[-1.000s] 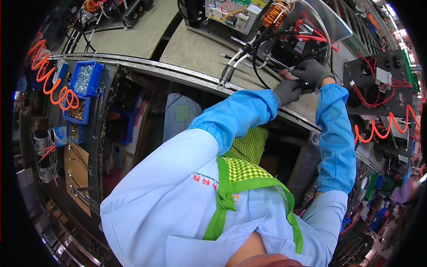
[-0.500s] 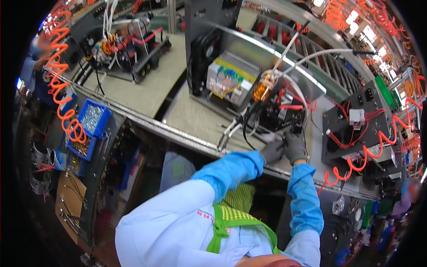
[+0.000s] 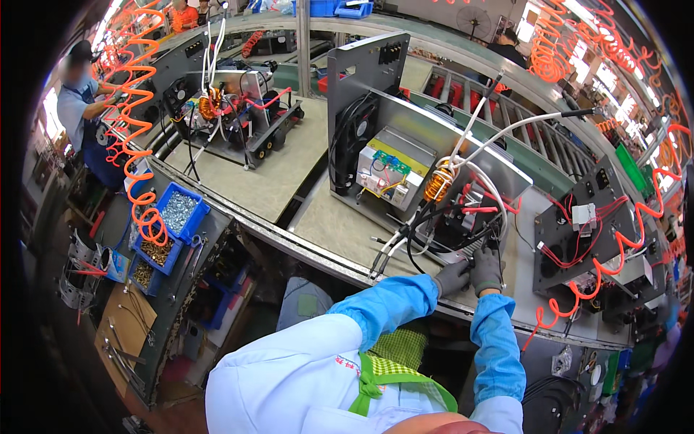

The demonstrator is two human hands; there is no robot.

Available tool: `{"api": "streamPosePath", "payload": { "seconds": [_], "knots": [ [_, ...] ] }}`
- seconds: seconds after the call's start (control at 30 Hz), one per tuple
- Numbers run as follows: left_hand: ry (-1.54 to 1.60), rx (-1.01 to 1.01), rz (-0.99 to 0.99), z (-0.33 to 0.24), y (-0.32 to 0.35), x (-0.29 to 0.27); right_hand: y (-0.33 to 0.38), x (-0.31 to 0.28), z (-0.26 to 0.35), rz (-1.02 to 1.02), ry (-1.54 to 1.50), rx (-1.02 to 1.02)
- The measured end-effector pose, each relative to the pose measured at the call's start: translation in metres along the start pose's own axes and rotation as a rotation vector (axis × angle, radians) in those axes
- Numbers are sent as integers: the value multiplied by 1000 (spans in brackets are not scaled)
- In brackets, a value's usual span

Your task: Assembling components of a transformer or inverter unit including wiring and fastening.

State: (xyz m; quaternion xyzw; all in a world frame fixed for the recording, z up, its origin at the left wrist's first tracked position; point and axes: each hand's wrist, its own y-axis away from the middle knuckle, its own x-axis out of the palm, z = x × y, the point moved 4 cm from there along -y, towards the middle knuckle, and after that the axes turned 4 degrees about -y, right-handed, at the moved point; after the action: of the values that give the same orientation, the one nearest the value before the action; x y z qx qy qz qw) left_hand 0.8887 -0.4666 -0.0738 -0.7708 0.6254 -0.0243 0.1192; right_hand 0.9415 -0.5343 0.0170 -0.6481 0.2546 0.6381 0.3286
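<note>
A partly built electrical machine (image 3: 397, 170) stands on the work table before me, with a dark grey upright panel, a fan, a copper-wound coil (image 3: 438, 184) and thick white cables (image 3: 517, 126). Both my hands wear grey gloves and work close together at its near right corner. My left hand (image 3: 453, 278) is closed, fingertips drawn in beside the right; whatever it pinches is too small to make out. My right hand (image 3: 487, 270) curls its fingers just under the black parts and cables (image 3: 473, 235) there. What lies between those fingers is hidden.
A similar machine (image 3: 238, 119) stands left, and a dark panel with red wires (image 3: 582, 220) right. Blue bins of screws (image 3: 177, 211) sit at lower left. Orange coiled hoses (image 3: 137, 145) hang on both sides. Behind runs a roller conveyor (image 3: 535, 134). A co-worker (image 3: 79, 108) stands far left.
My view has tilted up, so the scene sits lower and more of the room shows behind. Both hands stay close together at the machine's near right corner, with fingers slightly shifted.
</note>
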Motion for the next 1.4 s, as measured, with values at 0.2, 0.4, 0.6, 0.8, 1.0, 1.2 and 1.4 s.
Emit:
{"api": "streamPosePath", "payload": {
  "seconds": [0.2,0.4,0.6,0.8,1.0,1.2,1.4],
  "knots": [
    [1,-14,9,6,-3,-1,-6,12,-15,39,-109,-177],
    [-139,36,-59,10,-6,-1,-5,2,2,-39,-76,-53],
    [26,-77,15,1,-2,-1,-8,15,-13,67,-118,-124],
    [65,-89,21,-1,-1,-1,-3,6,-2,-44,11,16],
    [13,-84,27,13,-2,0,-8,11,-8,145,-132,-104],
    [-90,-20,-17,2,-4,-2,-7,10,-8,-36,-24,-35],
    [-64,-73,61,-3,-1,-4,-7,13,-17,49,-98,-144]
  ]
}}
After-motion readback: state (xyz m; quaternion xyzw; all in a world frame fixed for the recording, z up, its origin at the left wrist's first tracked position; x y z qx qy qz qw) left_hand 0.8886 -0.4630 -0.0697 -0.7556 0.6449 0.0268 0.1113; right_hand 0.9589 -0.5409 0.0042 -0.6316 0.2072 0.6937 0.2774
